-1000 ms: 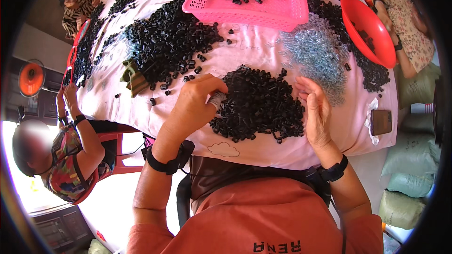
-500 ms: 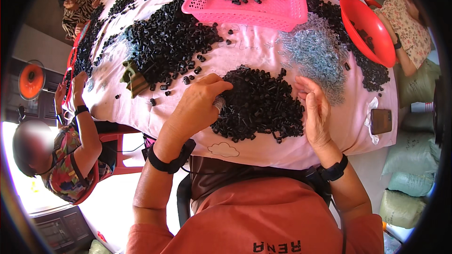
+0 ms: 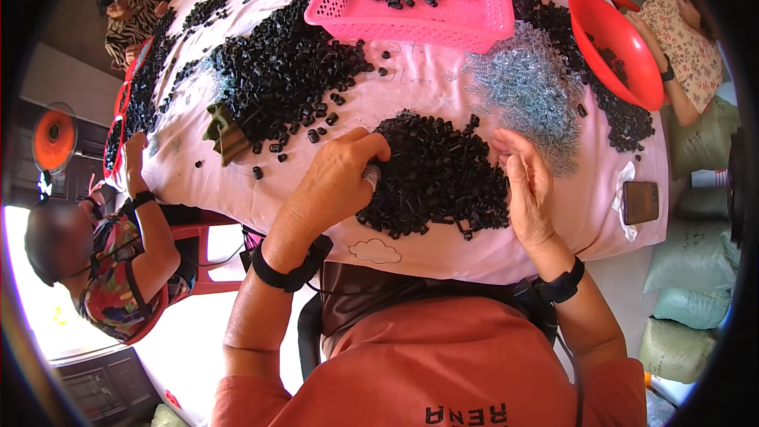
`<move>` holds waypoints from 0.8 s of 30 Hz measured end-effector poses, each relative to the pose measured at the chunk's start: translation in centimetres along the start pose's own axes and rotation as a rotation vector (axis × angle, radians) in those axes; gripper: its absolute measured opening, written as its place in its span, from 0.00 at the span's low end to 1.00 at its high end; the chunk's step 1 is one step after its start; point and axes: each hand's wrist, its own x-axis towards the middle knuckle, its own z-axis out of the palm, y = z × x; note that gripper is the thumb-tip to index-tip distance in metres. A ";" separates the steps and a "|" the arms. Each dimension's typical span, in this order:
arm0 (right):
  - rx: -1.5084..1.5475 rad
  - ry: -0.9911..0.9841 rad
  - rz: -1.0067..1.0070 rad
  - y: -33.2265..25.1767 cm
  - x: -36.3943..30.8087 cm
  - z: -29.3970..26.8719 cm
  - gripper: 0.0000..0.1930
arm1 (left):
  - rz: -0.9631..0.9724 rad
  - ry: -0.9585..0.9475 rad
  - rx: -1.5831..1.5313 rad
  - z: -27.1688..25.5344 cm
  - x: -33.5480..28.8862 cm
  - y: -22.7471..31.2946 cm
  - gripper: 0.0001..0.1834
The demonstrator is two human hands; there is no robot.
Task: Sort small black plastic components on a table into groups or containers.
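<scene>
A mound of small black plastic parts (image 3: 439, 178) lies on the pink cloth in front of me, between my two hands. Over its left edge, my left hand (image 3: 341, 178) is closed, its thumb and index finger curled together. Something pale and greyish shows at its curled fingers; whether they hold it or it is wrapped on a finger is unclear. My right hand (image 3: 528, 190) stands on its edge at the mound's right side, open with fingers loosely apart and nothing seen in it. Beyond it spreads a pile of small clear bluish pieces (image 3: 530, 83).
A pink perforated basket (image 3: 411, 35) holding some black parts stands at the far middle. More black parts (image 3: 285, 63) and a dark green striped cloth (image 3: 227, 136) lie left. On the right are a red basin (image 3: 589, 39) and a phone (image 3: 640, 202). Other people sit around the table.
My left hand has shifted very slightly while staying closed at the mound's edge. My right hand has barely moved. The person on the left has moved their arms and head.
</scene>
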 end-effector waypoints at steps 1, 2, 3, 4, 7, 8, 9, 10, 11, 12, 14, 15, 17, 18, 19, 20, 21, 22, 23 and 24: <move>0.005 0.001 0.002 -0.1 0.0 0.1 0.21 | 0.004 0.013 -0.017 0.0 -0.1 -0.1 0.14; 0.009 0.001 0.005 -0.2 0.0 0.2 0.21 | 0.007 0.025 -0.035 0.0 -0.2 -0.3 0.13; 0.009 0.003 0.006 -0.2 0.0 0.2 0.21 | 0.008 0.024 -0.035 -0.1 -0.2 -0.3 0.13; 0.008 0.008 0.009 -0.1 0.0 0.2 0.21 | -0.016 0.033 -0.078 -0.3 -0.2 -0.3 0.13; 0.007 0.013 0.015 -0.1 0.0 0.2 0.21 | -0.062 0.102 -0.115 -1.5 -0.2 -1.3 0.13; 0.007 0.013 0.019 -0.1 0.0 0.2 0.22 | -0.082 0.163 -0.109 -2.0 -0.2 -1.8 0.12; 0.007 0.015 0.019 -0.2 0.0 0.2 0.22 | -0.109 0.227 -0.046 -2.9 0.0 -1.9 0.13; 0.001 0.014 0.019 -0.3 0.0 0.1 0.22 | -0.115 0.303 0.062 -3.4 0.1 -1.8 0.16; -0.005 0.013 0.018 -0.3 0.0 0.1 0.22 | -0.068 0.352 0.118 -3.5 0.1 -1.8 0.16; -0.006 0.013 0.019 -0.3 0.0 0.1 0.22 | -0.022 0.401 0.173 -3.4 0.1 -1.8 0.17; -0.004 0.021 0.030 -0.2 -0.1 0.1 0.22 | -0.023 0.262 0.036 -3.0 -0.3 -1.1 0.17; -0.003 0.019 0.030 -0.2 -0.1 0.1 0.22 | -0.029 0.125 -0.096 -2.6 -0.5 -0.7 0.17; 0.015 0.007 0.025 -0.3 0.0 0.1 0.21 | 0.016 0.078 -0.076 -1.7 -0.6 0.1 0.17; 0.014 0.006 0.024 -0.2 0.0 0.1 0.21 | 0.065 0.030 -0.058 -1.2 -0.5 0.4 0.17; 0.018 0.003 0.011 -0.1 0.1 0.2 0.21 | 0.117 0.058 -0.032 -0.6 -0.3 0.3 0.17; 0.023 0.001 -0.002 0.0 0.1 0.2 0.21 | 0.118 0.059 -0.033 -0.2 -0.3 0.3 0.17; 0.022 0.002 -0.002 0.0 0.1 0.2 0.21 | 0.120 0.040 -0.032 0.2 -0.2 0.2 0.16; 0.021 0.002 0.002 0.0 0.1 0.3 0.20 | 0.122 0.021 -0.030 0.4 -0.1 0.3 0.16; 0.021 0.002 0.006 0.0 0.1 0.3 0.20 | 0.123 0.021 -0.030 0.7 -0.1 0.4 0.16; 0.021 0.003 0.006 -0.1 0.1 0.3 0.20 | 0.109 0.036 -0.035 0.8 0.0 0.6 0.16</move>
